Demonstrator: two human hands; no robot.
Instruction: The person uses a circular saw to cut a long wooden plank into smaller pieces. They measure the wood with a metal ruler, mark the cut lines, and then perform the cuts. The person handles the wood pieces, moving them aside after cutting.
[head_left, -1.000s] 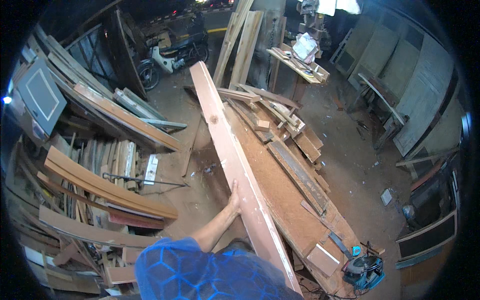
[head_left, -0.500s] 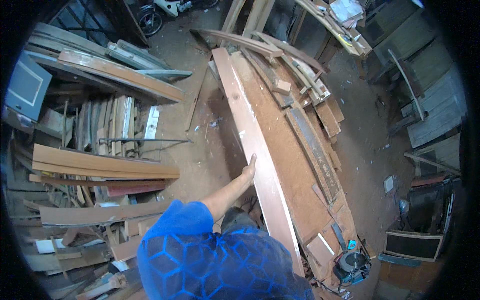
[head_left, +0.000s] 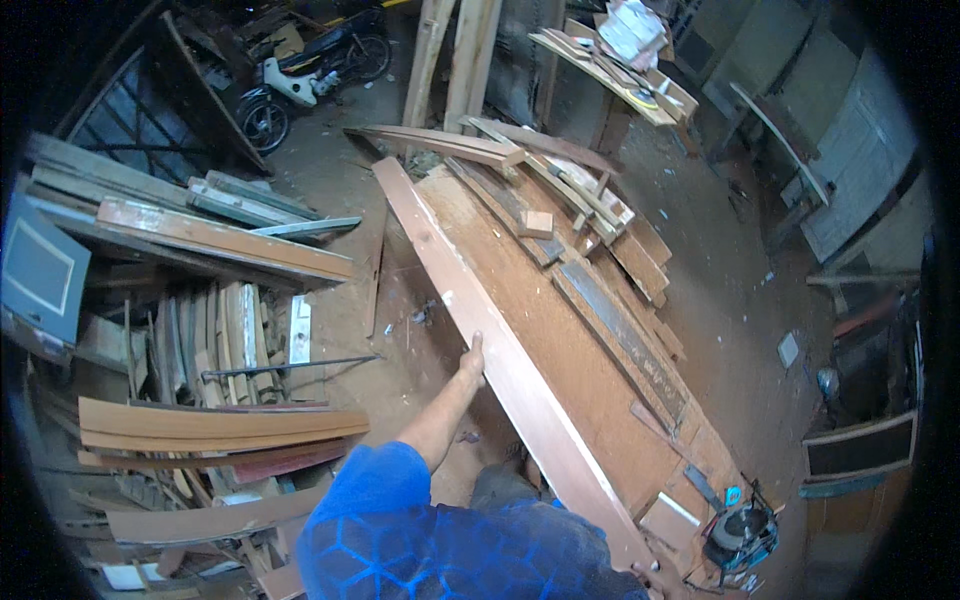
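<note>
A long, pale reddish-brown wooden plank (head_left: 515,390) runs lengthwise along the left edge of a big sawdust-covered workbench (head_left: 560,370). My left hand (head_left: 474,360) grips the plank's left edge around its middle, thumb up on the top side and the other fingers hidden beneath. At the plank's near end, low in the picture, my right hand (head_left: 652,577) shows only in part, its fingers closed around that end. Right of it, a teal-and-black power saw (head_left: 741,535) sits at the bench's near right corner. A small turquoise tape measure (head_left: 734,495) lies just beyond the saw.
Dark boards (head_left: 620,340), a small wood block (head_left: 537,223) and offcuts (head_left: 590,190) lie on the bench. Stacked timber (head_left: 225,425) fills the left side. A motorbike (head_left: 300,85) stands far left; old doors (head_left: 860,150) lean at right.
My view has tilted up and shifted, so the motorbike shows more fully. My right hand has come into view at the plank's near end. My left hand keeps its hold.
</note>
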